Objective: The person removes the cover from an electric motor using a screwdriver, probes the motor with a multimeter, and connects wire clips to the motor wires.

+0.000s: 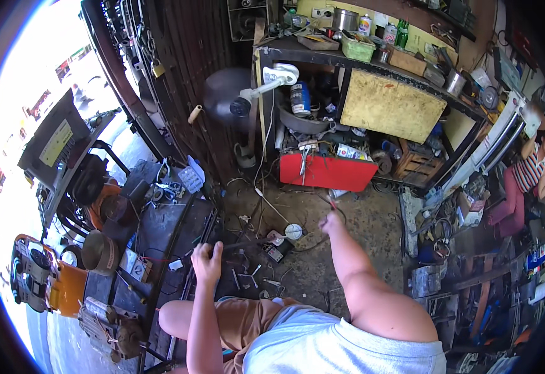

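My left hand (206,264) is raised over the edge of the low bench on the left, fingers curled and thumb up. What it grips, if anything, is hard to make out; a dark thin strip runs rightward from beside it. My right arm reaches forward, and the right hand (331,223) is closed around a thin cable-like thing with a red part (333,204). A dark cord loops close by it. On the floor between my hands are a round white disc (293,231), a small dark box-shaped device (279,250) and several loose metal tools (247,274).
The cluttered metal bench (166,224) stands left, with a motor-like metal unit (107,324) at its near end. Ahead are a fan (232,100), a red panel (328,171) and a loaded workbench (397,75). Another person (528,174) sits far right beside piled parts.
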Motion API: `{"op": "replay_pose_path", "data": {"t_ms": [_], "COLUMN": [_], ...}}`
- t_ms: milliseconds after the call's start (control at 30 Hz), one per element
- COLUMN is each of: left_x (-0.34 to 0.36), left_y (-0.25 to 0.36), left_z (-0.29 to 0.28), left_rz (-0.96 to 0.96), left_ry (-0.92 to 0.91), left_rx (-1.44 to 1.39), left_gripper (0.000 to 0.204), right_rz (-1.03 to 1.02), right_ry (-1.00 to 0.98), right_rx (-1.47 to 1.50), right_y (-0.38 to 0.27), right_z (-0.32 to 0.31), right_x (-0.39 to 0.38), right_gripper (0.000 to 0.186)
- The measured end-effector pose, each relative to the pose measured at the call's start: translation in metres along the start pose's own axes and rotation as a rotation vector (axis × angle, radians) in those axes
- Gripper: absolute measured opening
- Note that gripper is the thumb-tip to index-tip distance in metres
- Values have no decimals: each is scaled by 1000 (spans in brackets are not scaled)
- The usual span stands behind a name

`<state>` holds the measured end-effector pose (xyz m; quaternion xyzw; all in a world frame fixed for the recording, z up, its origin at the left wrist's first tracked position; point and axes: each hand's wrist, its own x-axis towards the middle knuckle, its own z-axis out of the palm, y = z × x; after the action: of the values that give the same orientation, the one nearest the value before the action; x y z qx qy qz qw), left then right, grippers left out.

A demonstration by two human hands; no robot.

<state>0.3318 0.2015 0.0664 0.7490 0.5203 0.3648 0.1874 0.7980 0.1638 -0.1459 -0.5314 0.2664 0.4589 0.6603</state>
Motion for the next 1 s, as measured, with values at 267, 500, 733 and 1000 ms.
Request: {"op": "replay_pose_path", "data": {"t_ms": [267, 500, 733, 1000], "left_x": [-14, -14, -9, -5], "left_y": [-19, -26, -20, -28], "left_z": [-2, 3, 5, 0], "left_rz": [9, -11, 5, -116], "left_ry": [-68, -126, -4, 154], "left_rx": [152, 166, 87, -29], "left_gripper": [46, 48, 40, 30], "right_rz": [41, 119, -25, 0], "right_ry": [119, 16, -165, -304], "right_rx": [142, 280, 182, 110], "right_y": [25, 15, -23, -60], "right_z": [-43, -56, -57, -44], "right_x": [5, 7, 1, 13], "right_gripper": [16, 27, 28, 12]}}
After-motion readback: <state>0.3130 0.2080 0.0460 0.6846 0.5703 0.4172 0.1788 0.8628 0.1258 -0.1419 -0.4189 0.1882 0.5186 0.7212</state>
